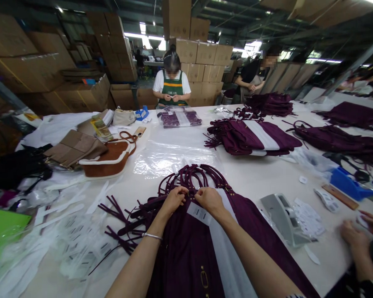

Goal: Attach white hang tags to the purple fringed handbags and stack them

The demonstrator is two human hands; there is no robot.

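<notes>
Fingers of both the left hand (174, 199) and right hand (209, 199) pinch the straps (192, 176) mid-frame on a purple bag (186, 248); tape dispenser (282, 217) lower right, brown bag (107, 159) left.

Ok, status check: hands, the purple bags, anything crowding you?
Left hand and right hand pinching the strap loops at top of purple bag stack. White tag under right hand. Tape dispenser close on the right.

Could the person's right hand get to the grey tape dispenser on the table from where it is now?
Probably yes: the right hand is at the purple bags' handles, and the tape dispenser sits just to its right with bare table between.
</notes>
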